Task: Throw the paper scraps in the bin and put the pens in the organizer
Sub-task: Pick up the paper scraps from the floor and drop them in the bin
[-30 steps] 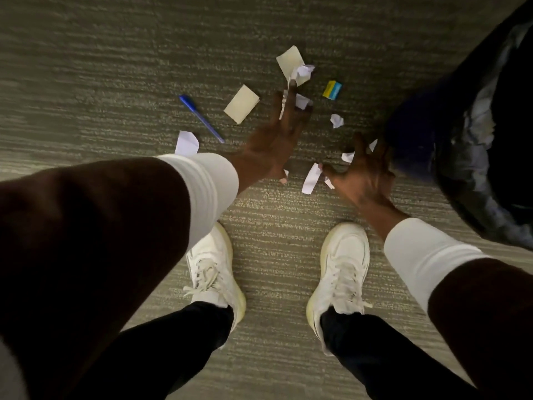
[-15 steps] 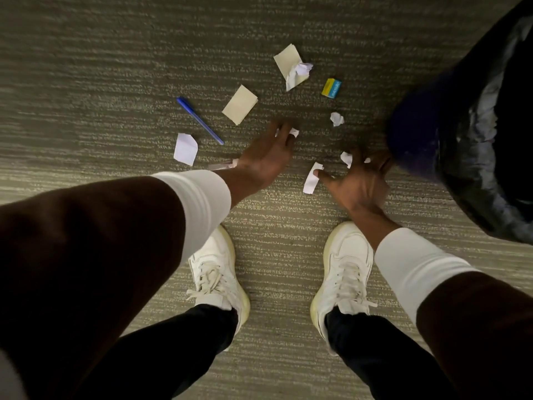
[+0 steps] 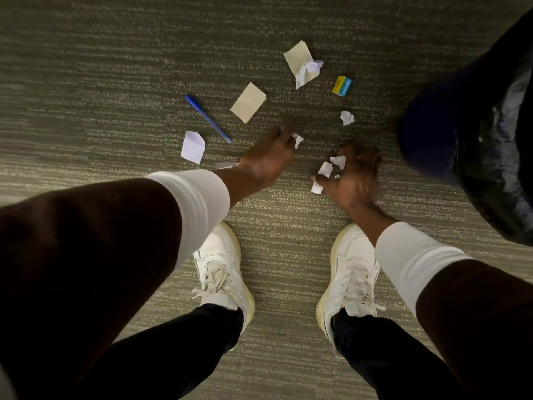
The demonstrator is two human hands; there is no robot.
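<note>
Paper scraps lie scattered on the carpet. My left hand (image 3: pixel 266 161) is low over the floor, fingertips pinching a small white scrap (image 3: pixel 297 139). My right hand (image 3: pixel 353 180) is curled around several white scraps (image 3: pixel 326 169) just in front of my right shoe. Farther off lie a blue pen (image 3: pixel 207 118), a tan note (image 3: pixel 248 102), a white folded piece (image 3: pixel 192 147), another tan note with a crumpled white piece (image 3: pixel 304 66), and a small crumpled ball (image 3: pixel 347 117). The dark bin (image 3: pixel 476 145) with a black liner stands at the right. No organizer is in view.
A small yellow-and-blue block (image 3: pixel 342 86) lies near the bin. A clear pen-like item (image 3: pixel 227 165) shows beside my left wrist. My white shoes (image 3: pixel 222 269) stand on the striped carpet below the hands.
My left hand drew back toward me from the far scraps with a small white scrap at its fingertips. My right hand closed from spread fingers onto the scraps near my right shoe.
</note>
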